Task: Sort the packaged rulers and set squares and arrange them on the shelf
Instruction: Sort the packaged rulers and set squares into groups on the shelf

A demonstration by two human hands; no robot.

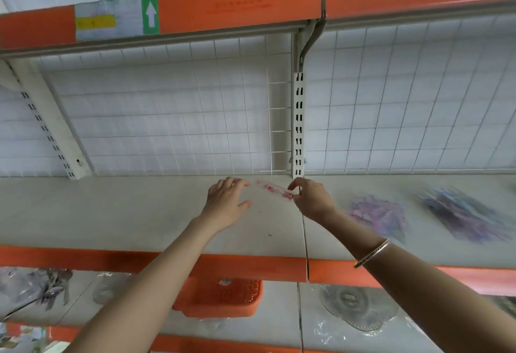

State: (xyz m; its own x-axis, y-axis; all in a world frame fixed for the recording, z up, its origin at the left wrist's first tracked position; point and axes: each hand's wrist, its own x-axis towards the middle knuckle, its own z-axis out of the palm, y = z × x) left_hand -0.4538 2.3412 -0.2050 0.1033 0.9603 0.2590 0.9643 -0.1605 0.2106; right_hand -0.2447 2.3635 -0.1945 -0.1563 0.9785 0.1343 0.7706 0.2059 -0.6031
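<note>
Item 1: shelf (139,213), pale board with an orange front edge, backed by a white wire grid (173,118) and carried on slotted white uprights (298,126); a seam divides the board into 2 bays just right of centre. Item 2: upper shelf edge (237,6), orange, bearing a pale label with a yellow tag (95,22) and a green square with a white arrow (150,15) pointing up. Item 3: 2 heaps of packets on the right bay, a blue-purple pile (469,218) far right and a purple pile (377,213) nearer the seam, both too blurred to tell their contents. Item 4: lower shelf stock, namely an orange perforated basket (223,299) under the centre, a wrapped glass plate (360,308) to its right, grey packets (36,285) to its left. Item 5: the hands, held apart near the back of the shelf by the seam. The left hand (227,199) is spread and relaxed, its fingertips just beside the left end of the ruler; contact cannot be told. The right hand (312,199) pinches the ruler's right end between thumb and fingers. Item 6: packaged ruler (275,189), clear with red print, spanning the gap between both hands, tilted slightly down to the right, low over the board. Item 7: metal bracelet (372,253) on the right wrist.
</note>
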